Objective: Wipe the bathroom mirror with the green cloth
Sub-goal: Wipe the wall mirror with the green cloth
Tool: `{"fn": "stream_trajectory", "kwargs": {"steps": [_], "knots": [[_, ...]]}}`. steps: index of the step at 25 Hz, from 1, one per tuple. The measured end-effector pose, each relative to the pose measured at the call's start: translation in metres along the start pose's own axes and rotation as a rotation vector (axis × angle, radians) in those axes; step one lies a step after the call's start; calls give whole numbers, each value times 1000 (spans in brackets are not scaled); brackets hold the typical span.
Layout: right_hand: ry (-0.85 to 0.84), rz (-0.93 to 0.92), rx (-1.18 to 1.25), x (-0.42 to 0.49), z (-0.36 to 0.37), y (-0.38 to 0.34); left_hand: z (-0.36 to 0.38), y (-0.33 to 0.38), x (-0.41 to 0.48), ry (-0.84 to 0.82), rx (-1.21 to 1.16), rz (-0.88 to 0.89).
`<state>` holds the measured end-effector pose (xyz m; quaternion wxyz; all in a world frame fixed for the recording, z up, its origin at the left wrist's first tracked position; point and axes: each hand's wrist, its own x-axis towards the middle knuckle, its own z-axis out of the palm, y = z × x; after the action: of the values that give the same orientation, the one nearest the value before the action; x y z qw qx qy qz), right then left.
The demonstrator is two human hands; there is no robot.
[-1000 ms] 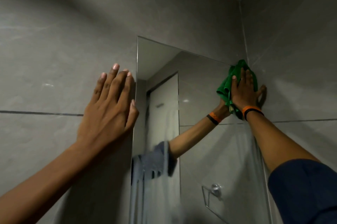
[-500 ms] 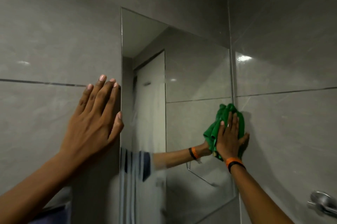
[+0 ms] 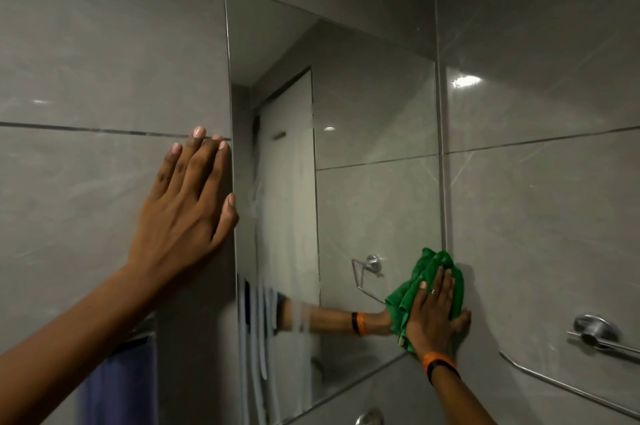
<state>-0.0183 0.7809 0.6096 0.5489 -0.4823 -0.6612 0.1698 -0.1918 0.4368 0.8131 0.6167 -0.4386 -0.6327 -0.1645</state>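
A frameless rectangular mirror is fixed to the grey tiled wall, next to the room's corner. My right hand presses a bunched green cloth flat against the mirror's lower right corner, fingers spread over the cloth. My left hand lies flat on the wall tile just left of the mirror's left edge, fingers together, holding nothing. The mirror's left part shows streaks and haze. My right arm with its orange wristband is reflected in the glass.
A chrome towel rail with a lower bar is mounted on the right wall. A blue towel hangs at the lower left. A chrome fitting shows below the mirror.
My right hand has slid the green cloth down the mirror's right edge from the top corner to the bottom corner. The left hand has stayed on the wall.
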Motion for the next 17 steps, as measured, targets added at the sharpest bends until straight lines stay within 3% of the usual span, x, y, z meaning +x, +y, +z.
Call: {"fn": "stream_trajectory", "kwargs": {"steps": [10, 17], "knots": [[-43, 100, -130, -52, 17, 9, 4, 5, -2, 28, -58, -59], [95, -254, 27, -141, 56, -14, 3, 6, -1, 30, -54, -64]]}}
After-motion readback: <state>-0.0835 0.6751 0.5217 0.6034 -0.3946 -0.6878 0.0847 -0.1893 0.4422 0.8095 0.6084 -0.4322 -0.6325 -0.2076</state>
